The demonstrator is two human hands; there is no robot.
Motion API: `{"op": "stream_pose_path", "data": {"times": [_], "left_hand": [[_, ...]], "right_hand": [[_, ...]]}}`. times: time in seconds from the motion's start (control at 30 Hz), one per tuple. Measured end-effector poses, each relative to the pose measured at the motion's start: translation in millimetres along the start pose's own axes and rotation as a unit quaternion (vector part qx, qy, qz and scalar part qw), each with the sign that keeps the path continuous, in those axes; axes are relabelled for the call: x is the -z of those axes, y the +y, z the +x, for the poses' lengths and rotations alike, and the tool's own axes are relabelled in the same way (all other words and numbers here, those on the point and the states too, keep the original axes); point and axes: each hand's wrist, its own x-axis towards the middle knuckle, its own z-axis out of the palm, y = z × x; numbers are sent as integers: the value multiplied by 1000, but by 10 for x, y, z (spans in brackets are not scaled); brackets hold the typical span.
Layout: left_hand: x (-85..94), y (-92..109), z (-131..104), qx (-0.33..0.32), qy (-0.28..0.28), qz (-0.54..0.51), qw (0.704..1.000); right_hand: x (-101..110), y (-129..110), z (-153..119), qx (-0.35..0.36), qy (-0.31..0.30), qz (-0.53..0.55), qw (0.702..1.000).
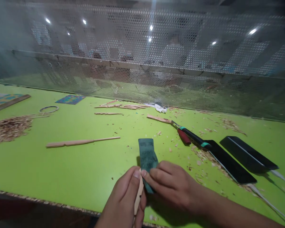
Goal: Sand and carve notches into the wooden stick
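My left hand [123, 198] is wrapped round a slim, pale piece of wood [138, 200] near the table's front edge. Much of that wood is hidden by the fingers. Beside it, my right hand [174, 185] grips a strip of dark green sandpaper [147, 153], fingers pressed on its lower part against the upper end of the wood. Faint print shows on the strip's free end, which points away from me. To the left lies a carved wooden stick [83, 142] with a thin tapered end.
Several carved sticks [130, 107] lie towards the perforated screen [142, 63]. On the right are a knife with a black handle [192, 136], a red object [184, 136], a phone [230, 163] and a black box-like device [248, 153] with cables. Wood shavings [10, 128] are heaped at left.
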Motion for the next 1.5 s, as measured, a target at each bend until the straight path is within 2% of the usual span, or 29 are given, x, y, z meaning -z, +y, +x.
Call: {"op": "stream_pose_path", "data": {"times": [0.1, 0.2, 0.27, 0.43, 0.63, 0.77, 0.9, 1.03, 1.13, 1.2, 1.3, 1.37, 1.5], "left_hand": [[-26, 46, -35, 2, -10, 18, 1000], [-58, 106, -89, 12, 11, 25, 1000], [-74, 124, -117, 15, 21, 26, 999], [-84, 117, -135, 9, 30, 20, 999], [-105, 157, -161, 3, 28, 1, 1000], [-120, 153, -162, 10, 37, -5, 999], [-109, 134, -136, -3, 40, -1, 999], [-78, 134, -123, -3, 31, 0, 1000], [-54, 138, -123, -2, 27, 5, 1000], [-37, 139, -124, -10, 27, -6, 1000], [-16, 142, -127, -33, 29, -21, 999], [-10, 145, -130, -37, 30, -18, 999], [-14, 149, -134, -28, 32, -17, 999]], "right_hand": [[64, 104, -56, -47, 9, -42, 998], [176, 260, -135, -85, 62, -124, 987], [236, 324, -171, -83, 89, -151, 981], [281, 301, -168, -109, 94, -167, 975], [312, 309, -150, -189, 125, -156, 961], [273, 308, -147, -215, 76, -149, 962], [182, 233, -129, -212, 22, -70, 974], [118, 213, -119, -280, -15, 31, 959], [84, 250, -116, -362, -28, 109, 925], [72, 296, -117, -440, -2, 174, 881], [78, 390, -127, -580, 113, 286, 754], [84, 449, -136, -629, 171, 328, 684], [57, 486, -134, -649, 189, 372, 636]]}}
